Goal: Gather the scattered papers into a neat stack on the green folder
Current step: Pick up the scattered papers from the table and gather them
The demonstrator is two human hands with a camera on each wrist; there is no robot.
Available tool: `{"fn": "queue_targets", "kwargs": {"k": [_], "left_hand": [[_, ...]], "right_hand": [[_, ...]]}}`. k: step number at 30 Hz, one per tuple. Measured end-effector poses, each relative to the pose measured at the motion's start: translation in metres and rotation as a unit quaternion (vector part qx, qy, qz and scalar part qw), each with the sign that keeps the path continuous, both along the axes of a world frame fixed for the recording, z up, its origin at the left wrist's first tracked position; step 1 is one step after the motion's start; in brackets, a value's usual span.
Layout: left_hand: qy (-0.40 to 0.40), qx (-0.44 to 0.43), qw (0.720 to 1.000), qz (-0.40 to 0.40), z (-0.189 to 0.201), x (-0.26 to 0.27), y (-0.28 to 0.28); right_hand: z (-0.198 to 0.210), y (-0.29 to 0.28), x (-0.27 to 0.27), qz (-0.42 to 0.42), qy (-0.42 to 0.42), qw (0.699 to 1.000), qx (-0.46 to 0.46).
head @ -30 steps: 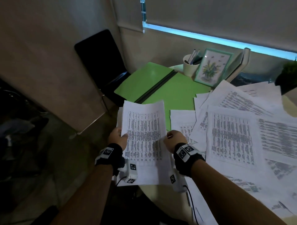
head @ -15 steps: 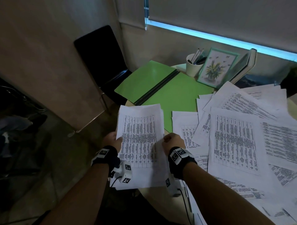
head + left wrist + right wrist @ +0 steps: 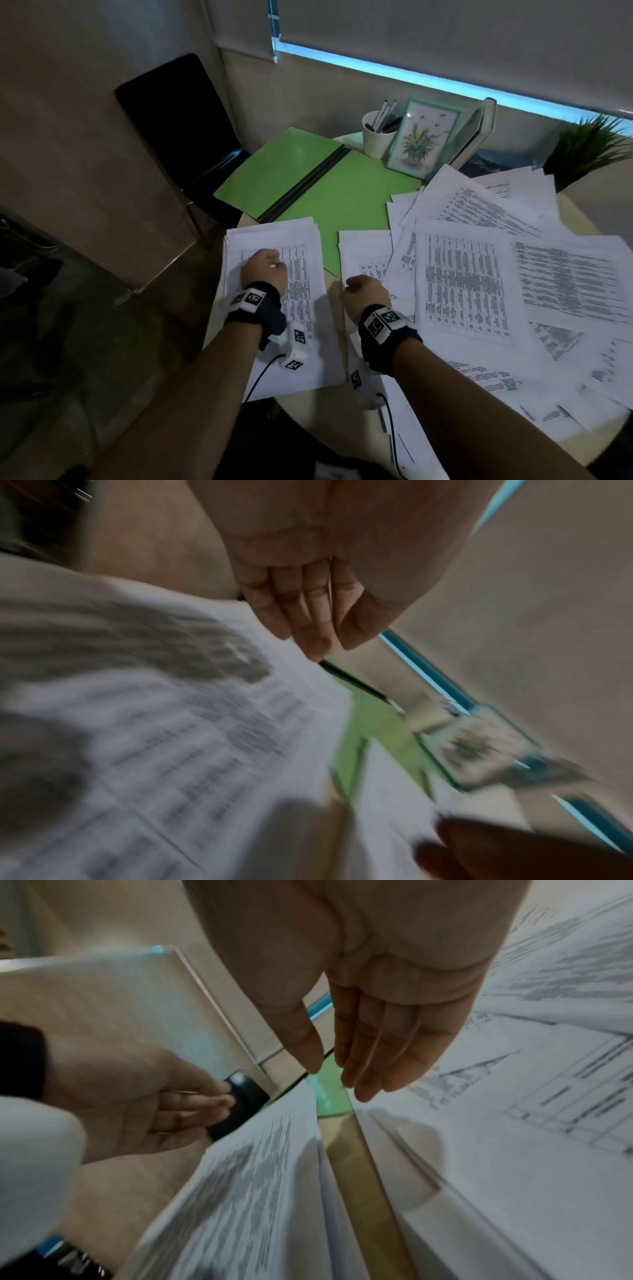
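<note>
A stack of printed papers (image 3: 303, 250) lies flat at the table's left edge, its far end over the near part of the open green folder (image 3: 342, 192). My left hand (image 3: 265, 269) hovers palm down just over the stack (image 3: 171, 737), fingers straight and together, holding nothing (image 3: 329, 642). Empty too, my right hand (image 3: 361, 291) hangs with relaxed fingers (image 3: 337, 1077) over the bare table strip (image 3: 359, 1177) between the stack (image 3: 257, 1177) and the scattered sheets (image 3: 462, 274). These sheets overlap loosely across the table's right half.
Behind the folder stand a white cup of pens (image 3: 376, 137), a framed flower picture (image 3: 424, 137) and a leaning book (image 3: 479, 133). A potted plant (image 3: 589, 147) sits at the far right. A black chair (image 3: 178, 130) stands left of the round table (image 3: 334, 308).
Both hands held the stack upright by its sides; now it lies flat and both have let go. The left hand moved over it, the right hand drew off to the right.
</note>
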State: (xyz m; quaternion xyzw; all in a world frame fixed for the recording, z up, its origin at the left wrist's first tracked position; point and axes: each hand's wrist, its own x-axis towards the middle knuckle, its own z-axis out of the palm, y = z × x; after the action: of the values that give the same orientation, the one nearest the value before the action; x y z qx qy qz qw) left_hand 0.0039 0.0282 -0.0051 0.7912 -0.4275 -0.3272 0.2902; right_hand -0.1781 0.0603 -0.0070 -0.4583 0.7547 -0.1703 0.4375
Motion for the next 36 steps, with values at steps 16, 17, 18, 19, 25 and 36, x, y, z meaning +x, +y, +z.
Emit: {"fn": "queue_targets", "kwargs": {"k": [16,17,18,19,25,36], "left_hand": [[0.008,-0.042,0.929,-0.368,0.028,-0.229,0.004],[0.005,-0.009,0.927,-0.374,0.021,-0.231,0.005],[-0.005,0.024,0.926,-0.376,0.011,-0.232,0.005],[-0.025,0.052,0.925,-0.374,0.002,-0.232,0.005],[-0.144,0.13,0.93,-0.311,-0.041,-0.221,-0.005],[-0.149,0.08,0.944,-0.284,-0.06,-0.226,-0.014]], "right_hand": [[0.034,0.039,-0.174,-0.226,-0.014,0.972,-0.065],[0.029,0.048,-0.188,-0.237,-0.011,0.97,-0.049],[0.021,0.056,-0.201,-0.246,-0.005,0.969,-0.03],[0.014,0.065,-0.212,-0.254,0.005,0.967,-0.014],[-0.03,0.11,-0.25,-0.292,0.127,0.945,0.069],[-0.042,0.093,-0.245,-0.193,0.227,0.948,0.113]]}}
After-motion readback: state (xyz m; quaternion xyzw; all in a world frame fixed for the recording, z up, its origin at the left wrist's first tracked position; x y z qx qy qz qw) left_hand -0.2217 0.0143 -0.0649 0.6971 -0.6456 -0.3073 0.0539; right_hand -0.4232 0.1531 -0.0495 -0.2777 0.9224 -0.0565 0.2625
